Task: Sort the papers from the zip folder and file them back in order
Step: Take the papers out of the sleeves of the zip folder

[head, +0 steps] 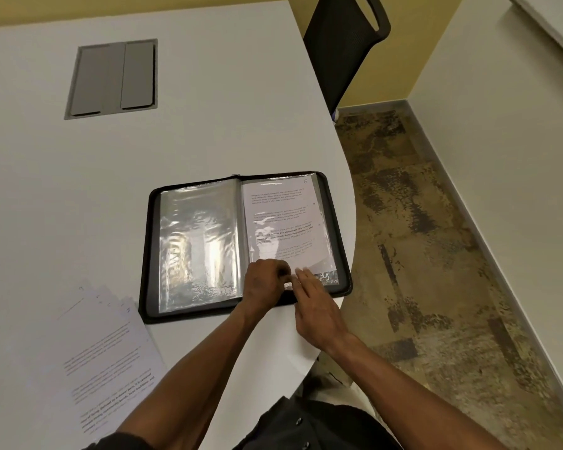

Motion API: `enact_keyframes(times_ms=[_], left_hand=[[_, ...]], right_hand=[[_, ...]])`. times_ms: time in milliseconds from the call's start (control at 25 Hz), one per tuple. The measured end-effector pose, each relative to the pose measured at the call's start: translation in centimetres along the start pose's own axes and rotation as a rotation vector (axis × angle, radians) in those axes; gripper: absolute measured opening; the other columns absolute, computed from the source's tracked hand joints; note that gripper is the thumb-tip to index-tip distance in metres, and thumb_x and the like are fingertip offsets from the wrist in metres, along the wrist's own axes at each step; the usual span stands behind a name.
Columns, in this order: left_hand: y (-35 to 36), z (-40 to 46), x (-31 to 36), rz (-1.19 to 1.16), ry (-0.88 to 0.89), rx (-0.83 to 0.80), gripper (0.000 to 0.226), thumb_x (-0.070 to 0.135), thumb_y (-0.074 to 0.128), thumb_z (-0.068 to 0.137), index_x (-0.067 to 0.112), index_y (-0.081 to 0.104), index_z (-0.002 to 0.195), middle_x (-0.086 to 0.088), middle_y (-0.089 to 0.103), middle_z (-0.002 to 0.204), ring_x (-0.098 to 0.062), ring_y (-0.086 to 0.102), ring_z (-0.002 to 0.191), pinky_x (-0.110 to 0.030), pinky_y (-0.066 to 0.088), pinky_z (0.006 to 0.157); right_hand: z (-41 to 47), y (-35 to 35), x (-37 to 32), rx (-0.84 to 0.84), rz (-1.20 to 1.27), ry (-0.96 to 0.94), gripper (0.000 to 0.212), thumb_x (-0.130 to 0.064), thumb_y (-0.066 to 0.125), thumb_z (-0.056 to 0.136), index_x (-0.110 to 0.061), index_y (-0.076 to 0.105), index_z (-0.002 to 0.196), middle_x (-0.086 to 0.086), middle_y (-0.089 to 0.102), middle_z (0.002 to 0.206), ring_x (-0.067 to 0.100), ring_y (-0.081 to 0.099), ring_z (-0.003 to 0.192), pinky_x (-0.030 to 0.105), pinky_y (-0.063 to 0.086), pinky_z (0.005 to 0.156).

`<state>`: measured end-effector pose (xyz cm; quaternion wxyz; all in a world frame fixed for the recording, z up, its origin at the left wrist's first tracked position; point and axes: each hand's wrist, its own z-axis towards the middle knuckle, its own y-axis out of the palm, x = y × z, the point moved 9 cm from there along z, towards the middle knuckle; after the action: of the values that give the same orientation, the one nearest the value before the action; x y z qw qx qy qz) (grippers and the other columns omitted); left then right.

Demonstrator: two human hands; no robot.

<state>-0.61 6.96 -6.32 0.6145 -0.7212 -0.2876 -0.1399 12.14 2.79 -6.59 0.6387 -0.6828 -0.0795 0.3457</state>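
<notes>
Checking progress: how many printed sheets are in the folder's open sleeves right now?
1. A sheet sits in the right sleeve, both hands at its bottom edge. The left sleeve looks empty. Sleeves underneath may hide more; the loose stack lies left of the folder.

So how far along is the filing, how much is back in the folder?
Early on. The folder lies open on the table, with one printed sheet in its right-hand sleeve. Both hands work at that sleeve's lower edge: the left hand pinches there, the right hand lies alongside with fingers fairly straight. The left-hand sleeve looks empty. A fanned stack of papers waits beside the folder.
</notes>
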Motion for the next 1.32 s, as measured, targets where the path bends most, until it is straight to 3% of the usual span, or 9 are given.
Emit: enact_keyframes(times_ms=[120, 240, 440, 600, 680, 760, 960, 1120, 1320], left_hand=[[-0.1, 0.2, -0.2, -0.029, -0.027, 0.01, 0.005, 0.028, 0.073, 0.082, 0.024, 0.074, 0.081, 0.005, 0.075, 0.08, -0.013, 0.067, 0.075, -0.029, 0.052, 0.07], [-0.4, -0.1, -0.3, -0.059, -0.026, 0.046, 0.005, 0.029, 0.072, 0.084, 0.024, 0.074, 0.084, 0.006, 0.075, 0.084, -0.012, 0.066, 0.076, -0.031, 0.053, 0.074], [-0.9, -1.0, 0.0, -0.106, 0.014, 0.102, 0.008, 0.027, 0.072, 0.084, 0.02, 0.072, 0.082, 0.006, 0.073, 0.08, -0.009, 0.064, 0.068, -0.03, 0.054, 0.069], [-1.1, -1.5, -0.3, -0.134, 0.006, 0.109, 0.007, 0.028, 0.073, 0.083, 0.021, 0.072, 0.081, 0.008, 0.071, 0.077, -0.009, 0.064, 0.068, -0.031, 0.053, 0.068], [-1.3, -1.7, -0.5, -0.127, 0.003, 0.109, 0.006, 0.029, 0.073, 0.082, 0.023, 0.071, 0.081, 0.009, 0.071, 0.077, -0.008, 0.064, 0.068, -0.032, 0.054, 0.069], [-1.4, -1.7, -0.6, -0.103, 0.003, 0.098, 0.005, 0.029, 0.072, 0.082, 0.024, 0.072, 0.082, 0.009, 0.071, 0.077, -0.008, 0.064, 0.069, -0.034, 0.055, 0.069], [-1.1, -1.9, -0.2, -0.096, 0.03, 0.08, 0.009, 0.03, 0.073, 0.084, 0.021, 0.073, 0.087, 0.007, 0.073, 0.083, -0.008, 0.066, 0.071, -0.035, 0.058, 0.071], [-0.7, -2.3, -0.1, -0.116, 0.064, 0.08, 0.011, 0.026, 0.073, 0.085, 0.018, 0.073, 0.092, 0.005, 0.073, 0.087, -0.011, 0.066, 0.075, -0.036, 0.057, 0.075], [-0.2, -4.8, -1.6, -0.175, 0.024, 0.128, 0.036, 0.021, 0.073, 0.085, 0.014, 0.067, 0.12, -0.004, 0.067, 0.118, -0.022, 0.06, 0.108, -0.032, 0.047, 0.094]], right_hand=[[0.3, 1.3, 2.4, -0.171, -0.121, 0.157, 0.073, -0.014, 0.068, 0.082, -0.001, 0.042, 0.149, 0.02, 0.043, 0.153, 0.036, 0.043, 0.142, 0.047, 0.032, 0.116], [-0.1, 2.0, 3.3, -0.31, -0.194, 0.204, 0.076, -0.015, 0.053, 0.092, -0.006, 0.017, 0.158, 0.018, 0.013, 0.166, 0.034, 0.018, 0.153, 0.051, 0.015, 0.122], [1.6, 2.1, 2.3, -0.246, -0.401, 0.041, 0.082, -0.013, 0.064, 0.087, -0.007, 0.022, 0.158, 0.022, 0.009, 0.165, 0.037, -0.002, 0.154, 0.065, -0.011, 0.117], [4.3, 1.2, 3.3, -0.218, -0.402, -0.003, 0.071, -0.016, 0.075, 0.084, -0.019, 0.047, 0.149, 0.021, 0.038, 0.157, 0.034, 0.028, 0.149, 0.066, -0.011, 0.117], [4.7, 0.9, 3.4, -0.241, -0.479, -0.094, 0.058, -0.014, 0.076, 0.082, -0.012, 0.058, 0.137, 0.025, 0.057, 0.138, 0.037, 0.05, 0.135, 0.066, -0.015, 0.116], [4.7, 0.3, 3.5, -0.233, -0.59, -0.185, 0.041, -0.012, 0.072, 0.085, -0.004, 0.064, 0.124, 0.022, 0.066, 0.115, 0.038, 0.06, 0.119, 0.067, -0.005, 0.116], [4.1, -1.5, 1.7, -0.113, -0.642, -0.375, 0.004, -0.009, 0.062, 0.09, -0.009, 0.066, 0.092, 0.007, 0.063, 0.079, 0.03, 0.061, 0.094, 0.067, 0.02, 0.115], [1.6, -2.1, 0.0, -0.037, -0.643, -0.454, 0.007, -0.007, 0.067, 0.087, -0.01, 0.067, 0.081, 0.004, 0.063, 0.07, 0.032, 0.064, 0.097, 0.068, 0.016, 0.115], [-3.1, -2.2, -0.5, -0.008, -0.509, -0.476, 0.013, -0.006, 0.062, 0.087, -0.015, 0.068, 0.08, 0.0, 0.065, 0.073, 0.03, 0.064, 0.101, 0.069, 0.021, 0.114]])
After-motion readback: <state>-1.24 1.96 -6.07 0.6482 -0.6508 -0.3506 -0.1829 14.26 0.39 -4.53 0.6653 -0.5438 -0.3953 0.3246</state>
